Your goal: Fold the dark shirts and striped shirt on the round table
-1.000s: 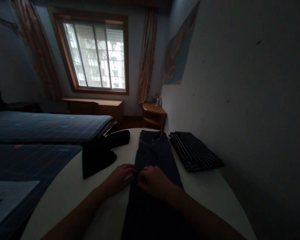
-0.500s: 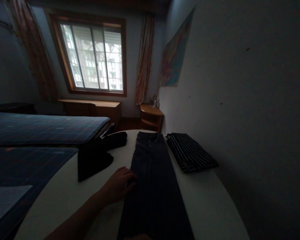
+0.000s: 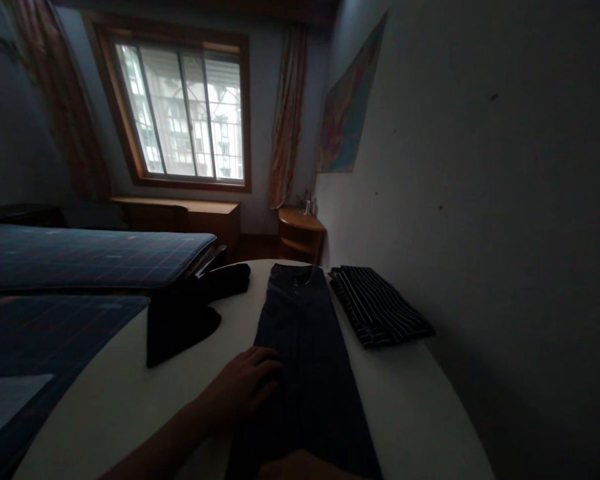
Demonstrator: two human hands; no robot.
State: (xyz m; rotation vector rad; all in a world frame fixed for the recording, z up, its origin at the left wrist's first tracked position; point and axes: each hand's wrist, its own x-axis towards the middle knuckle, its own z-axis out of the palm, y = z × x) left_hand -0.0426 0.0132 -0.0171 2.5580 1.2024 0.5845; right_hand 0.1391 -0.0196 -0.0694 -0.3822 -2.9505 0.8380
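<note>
A long dark navy garment [image 3: 305, 360] lies lengthwise on the white round-edged table [image 3: 410, 407]. Small round fastenings show near its far end; whether it is trousers or a top I cannot make out. My left hand [image 3: 253, 380] rests on the garment's left edge, fingers stretched out and lying on the cloth. Low at the bottom edge of the view, my right hand [image 3: 300, 465] is over the near part of the garment. Only the back of that hand shows, and its fingers are hidden.
A folded black-and-white striped garment [image 3: 380, 307] lies at the table's right, near the wall. To the left is a crumpled black cloth [image 3: 185, 327]. Beds with blue plaid mattresses [image 3: 90, 260] stand left of the table. A wooden corner shelf [image 3: 303, 220] is beyond it.
My left hand has moved slightly nearer and further over the garment, its fingers flatter. My right hand has come further into view from the bottom. The view has shifted a little.
</note>
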